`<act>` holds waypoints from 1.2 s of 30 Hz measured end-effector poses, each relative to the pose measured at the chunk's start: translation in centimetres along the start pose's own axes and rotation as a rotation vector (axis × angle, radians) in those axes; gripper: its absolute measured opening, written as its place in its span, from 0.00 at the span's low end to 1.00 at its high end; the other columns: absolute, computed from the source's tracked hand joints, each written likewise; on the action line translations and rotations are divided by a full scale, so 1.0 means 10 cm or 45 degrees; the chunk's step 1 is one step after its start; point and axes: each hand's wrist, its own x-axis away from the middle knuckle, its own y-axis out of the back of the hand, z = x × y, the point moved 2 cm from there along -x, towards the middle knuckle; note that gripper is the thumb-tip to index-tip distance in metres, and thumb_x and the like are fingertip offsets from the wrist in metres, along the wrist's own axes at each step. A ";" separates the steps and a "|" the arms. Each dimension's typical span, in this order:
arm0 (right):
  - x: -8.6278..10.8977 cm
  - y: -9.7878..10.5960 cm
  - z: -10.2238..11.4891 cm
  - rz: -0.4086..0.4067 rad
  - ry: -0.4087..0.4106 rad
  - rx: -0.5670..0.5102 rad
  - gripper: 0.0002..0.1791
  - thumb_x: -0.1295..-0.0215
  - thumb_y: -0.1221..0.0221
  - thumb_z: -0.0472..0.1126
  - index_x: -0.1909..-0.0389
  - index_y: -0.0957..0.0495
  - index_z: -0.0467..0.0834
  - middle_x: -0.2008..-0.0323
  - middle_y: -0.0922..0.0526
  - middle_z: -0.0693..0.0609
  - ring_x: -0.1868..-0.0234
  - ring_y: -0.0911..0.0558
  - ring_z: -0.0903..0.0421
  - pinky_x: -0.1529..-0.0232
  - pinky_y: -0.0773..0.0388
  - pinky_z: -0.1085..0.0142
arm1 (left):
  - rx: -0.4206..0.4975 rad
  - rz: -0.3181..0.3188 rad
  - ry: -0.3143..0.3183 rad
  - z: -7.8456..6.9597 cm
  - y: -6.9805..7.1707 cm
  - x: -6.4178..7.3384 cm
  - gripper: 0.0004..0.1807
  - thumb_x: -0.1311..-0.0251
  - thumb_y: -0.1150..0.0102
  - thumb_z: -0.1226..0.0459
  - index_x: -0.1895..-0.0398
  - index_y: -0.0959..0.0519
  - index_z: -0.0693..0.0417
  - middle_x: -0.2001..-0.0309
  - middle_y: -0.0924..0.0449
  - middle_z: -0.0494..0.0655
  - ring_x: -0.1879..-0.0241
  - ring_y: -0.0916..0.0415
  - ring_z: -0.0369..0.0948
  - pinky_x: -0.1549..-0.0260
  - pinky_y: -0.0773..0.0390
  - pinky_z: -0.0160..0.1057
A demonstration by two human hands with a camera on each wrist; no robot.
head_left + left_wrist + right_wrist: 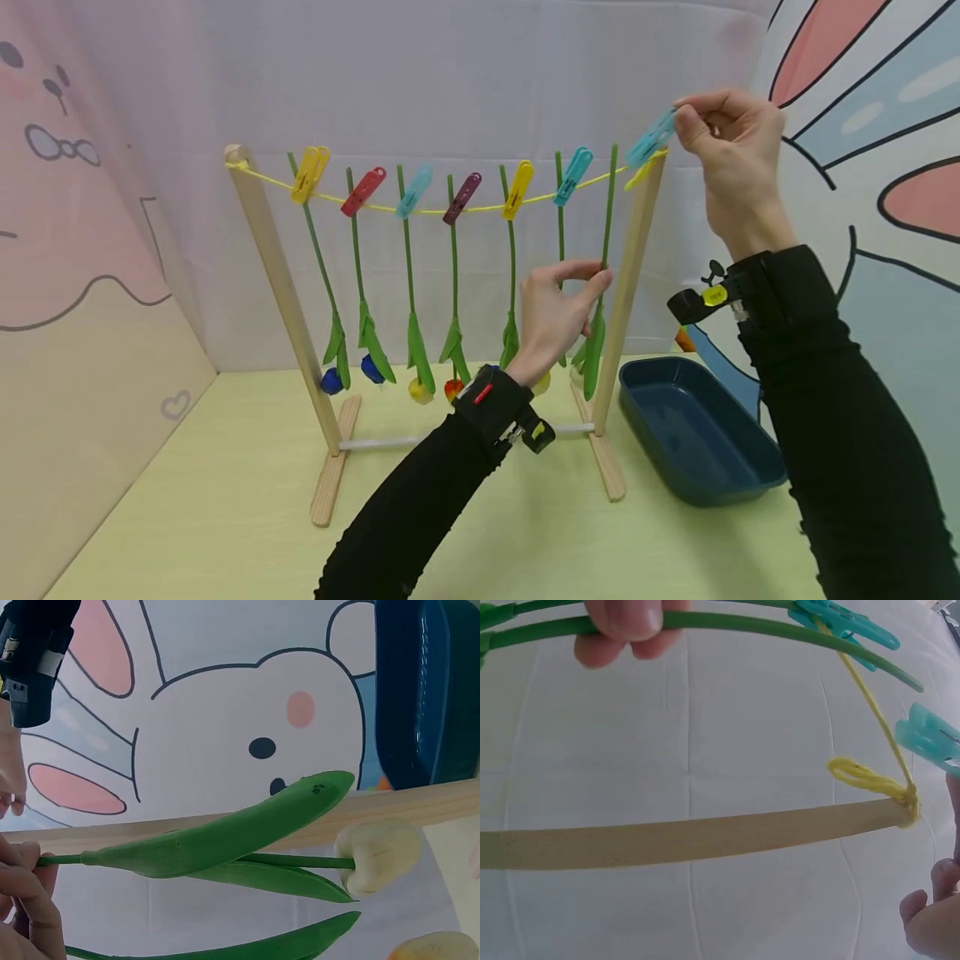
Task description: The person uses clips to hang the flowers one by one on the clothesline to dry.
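My left hand [555,312] pinches the green stem of an upside-down artificial tulip [610,208] beside the right post. Its white bloom [382,855] and long leaves show in the left wrist view. The stem's top reaches above the yellow string [480,208]. Higher up on the right, my right hand [738,167] holds a light blue clothespin [651,137] between thumb and fingers, near the string's right end. In the right wrist view this clothespin [934,739] is apart from the stem tip. Several other tulips [408,267] hang from the string, each under a coloured clothespin [517,190].
The string runs between two wooden posts [637,250], joined low down by a white bar [375,444]. A dark blue basin [697,492] stands right of the rack on the pale yellow table [225,500]. White cloth [450,75] hangs behind.
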 end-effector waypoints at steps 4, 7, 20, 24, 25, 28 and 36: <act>-0.01 0.00 -0.03 0.017 -0.006 0.013 0.02 0.38 0.35 0.28 0.70 0.16 0.32 0.72 0.16 0.49 0.67 0.26 0.57 0.60 0.26 0.74 | -0.097 -0.032 -0.062 -0.02 -0.02 -0.04 0.15 0.31 0.39 0.63 0.46 0.16 0.61 0.52 0.14 0.57 0.89 0.29 0.39 0.84 0.24 0.31; -0.02 0.01 -0.05 0.013 -0.022 0.007 0.04 0.38 0.36 0.28 0.71 0.15 0.33 0.72 0.16 0.49 0.67 0.25 0.57 0.59 0.27 0.73 | -0.144 -0.053 -0.085 -0.04 -0.04 -0.08 0.14 0.31 0.39 0.63 0.48 0.15 0.60 0.54 0.12 0.56 0.90 0.28 0.39 0.87 0.26 0.31; -0.03 -0.02 -0.07 0.042 -0.067 0.062 0.03 0.38 0.35 0.28 0.70 0.14 0.34 0.72 0.16 0.50 0.67 0.25 0.57 0.57 0.26 0.71 | -0.197 -0.108 -0.051 -0.06 -0.05 -0.17 0.13 0.32 0.38 0.64 0.49 0.14 0.62 0.55 0.11 0.57 0.90 0.25 0.41 0.91 0.30 0.30; -0.01 -0.03 -0.09 0.055 -0.070 0.148 0.03 0.38 0.35 0.29 0.70 0.13 0.35 0.72 0.16 0.51 0.67 0.25 0.58 0.59 0.25 0.71 | -0.214 -0.102 -0.030 -0.06 -0.06 -0.18 0.14 0.31 0.39 0.64 0.48 0.15 0.61 0.53 0.11 0.56 0.91 0.24 0.40 0.92 0.31 0.30; -0.01 -0.03 -0.09 0.058 -0.072 0.163 0.03 0.38 0.34 0.29 0.70 0.13 0.36 0.72 0.16 0.52 0.67 0.26 0.58 0.59 0.24 0.72 | -0.226 -0.102 -0.028 -0.05 -0.07 -0.18 0.14 0.31 0.39 0.64 0.48 0.15 0.61 0.53 0.11 0.56 0.91 0.24 0.40 0.92 0.31 0.30; 0.01 -0.02 -0.10 0.069 -0.064 0.228 0.05 0.37 0.35 0.29 0.70 0.12 0.38 0.73 0.15 0.54 0.67 0.25 0.59 0.59 0.25 0.72 | -0.250 -0.107 -0.038 -0.04 -0.07 -0.18 0.13 0.31 0.39 0.63 0.48 0.15 0.60 0.53 0.11 0.55 0.90 0.24 0.40 0.92 0.32 0.30; 0.11 -0.02 -0.06 0.097 0.153 0.817 0.11 0.29 0.39 0.37 0.52 0.13 0.41 0.64 0.16 0.68 0.62 0.33 0.64 0.56 0.41 0.71 | -0.337 -0.072 -0.094 -0.04 -0.02 -0.13 0.17 0.31 0.39 0.63 0.43 0.17 0.60 0.48 0.13 0.53 0.90 0.23 0.37 0.90 0.33 0.27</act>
